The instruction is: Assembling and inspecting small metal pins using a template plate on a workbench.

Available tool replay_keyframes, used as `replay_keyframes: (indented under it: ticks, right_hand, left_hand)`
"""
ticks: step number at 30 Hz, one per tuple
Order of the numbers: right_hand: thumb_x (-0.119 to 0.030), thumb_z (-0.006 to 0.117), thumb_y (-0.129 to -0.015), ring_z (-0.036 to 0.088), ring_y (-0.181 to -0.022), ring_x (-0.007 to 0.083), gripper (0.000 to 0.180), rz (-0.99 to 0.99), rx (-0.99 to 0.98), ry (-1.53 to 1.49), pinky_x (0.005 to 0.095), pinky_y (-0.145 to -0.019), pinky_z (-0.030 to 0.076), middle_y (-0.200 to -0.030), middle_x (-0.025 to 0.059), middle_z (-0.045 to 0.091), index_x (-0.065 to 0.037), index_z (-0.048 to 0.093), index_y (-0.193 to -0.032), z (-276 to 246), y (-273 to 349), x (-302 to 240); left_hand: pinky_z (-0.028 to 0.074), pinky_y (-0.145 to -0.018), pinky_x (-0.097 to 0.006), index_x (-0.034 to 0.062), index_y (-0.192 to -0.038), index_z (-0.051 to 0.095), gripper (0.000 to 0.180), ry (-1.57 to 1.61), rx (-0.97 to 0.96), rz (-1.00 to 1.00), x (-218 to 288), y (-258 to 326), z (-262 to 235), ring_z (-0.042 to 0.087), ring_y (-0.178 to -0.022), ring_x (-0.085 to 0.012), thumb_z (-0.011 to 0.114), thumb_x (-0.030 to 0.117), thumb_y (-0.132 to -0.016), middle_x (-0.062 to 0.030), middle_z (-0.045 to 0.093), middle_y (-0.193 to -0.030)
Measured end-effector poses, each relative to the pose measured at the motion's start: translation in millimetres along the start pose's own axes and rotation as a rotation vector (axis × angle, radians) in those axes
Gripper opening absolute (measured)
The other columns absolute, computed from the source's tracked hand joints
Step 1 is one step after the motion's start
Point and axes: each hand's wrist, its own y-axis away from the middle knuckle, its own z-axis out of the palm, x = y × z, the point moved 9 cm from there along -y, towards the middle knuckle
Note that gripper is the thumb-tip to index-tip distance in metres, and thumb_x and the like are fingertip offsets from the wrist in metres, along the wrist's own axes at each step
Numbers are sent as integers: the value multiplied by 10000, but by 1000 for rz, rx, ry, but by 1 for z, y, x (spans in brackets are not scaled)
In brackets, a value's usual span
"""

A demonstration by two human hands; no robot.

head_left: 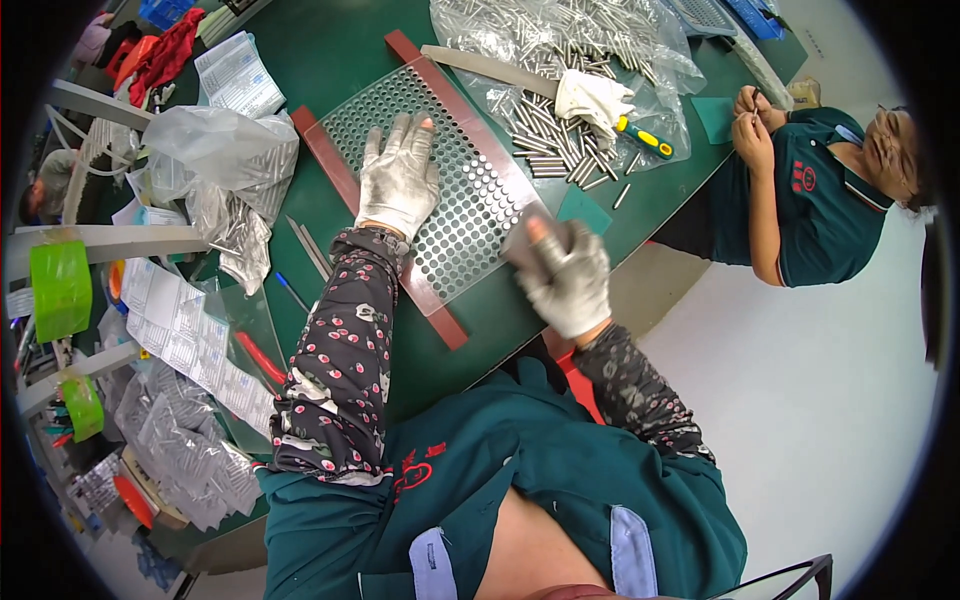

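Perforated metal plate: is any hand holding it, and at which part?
Right hand grips the perforated plate at its near right corner; left hand only lies flat on it.

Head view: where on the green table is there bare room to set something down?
Bare green table lies between the printed sheets and the perforated tray. A smaller patch sits near the tray's front edge. Crowded: metal pins, plastic bags.

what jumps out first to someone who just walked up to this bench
The perforated metal plate in its red-brown frame lies mid-table, with the gloved left hand flat on it and the gloved right hand at its near corner. Beyond it, a heap of small metal rods spills over clear plastic sheeting. At the right edge a co-worker in dark green sits with hands raised.
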Motion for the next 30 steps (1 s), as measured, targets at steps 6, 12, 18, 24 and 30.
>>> replay_keyframes:
  ticks: [6, 12, 18, 24, 30]
  right_hand:
    - [-365, 633, -695, 493, -940, 375, 511, 153, 59, 130, 449, -806, 422, -1047, 236, 485, -241, 537, -1181, -15, -7, 0]
    - [-376, 610, -716, 516, -923, 354, 475, 553, 18, 268, 449, -776, 432, -977, 215, 513, -262, 540, -1172, -12, -2, 75]
    - [-421, 602, -720, 515, -864, 336, 507, 491, 28, 299, 441, -769, 428, -964, 201, 512, -293, 520, -1203, 1, -5, 68]
    - [-382, 564, -750, 504, -855, 339, 450, 62, 39, 119, 440, -735, 424, -958, 179, 504, -238, 544, -1176, 5, -7, -16]
    - [-394, 548, -754, 481, -930, 322, 468, 126, -6, 114, 446, -757, 417, -1011, 190, 480, -242, 520, -1196, 6, -7, -13]
  left_hand:
    - [258, -1037, -442, 95, -1292, 355, 578, -11, 56, 22, 0, 4, -1, 371, -1234, -230, 546, 123, -747, -67, 439, -1297]
    - [246, -1039, -444, 82, -1278, 373, 555, -17, 83, 58, 7, 0, -7, 379, -1228, -240, 533, 113, -748, -68, 432, -1304]
    - [239, -1042, -446, 74, -1267, 384, 531, -20, 72, 45, 7, 2, -3, 380, -1226, -242, 514, 112, -753, -69, 432, -1304]
    - [197, -1055, -460, 56, -1242, 418, 514, -49, 65, 69, 7, 3, -1, 358, -1243, -254, 524, 157, -748, -85, 431, -1305]
    - [200, -1050, -467, 43, -1250, 408, 528, -62, 76, 75, 4, 5, 4, 368, -1234, -257, 520, 151, -746, -104, 435, -1299]
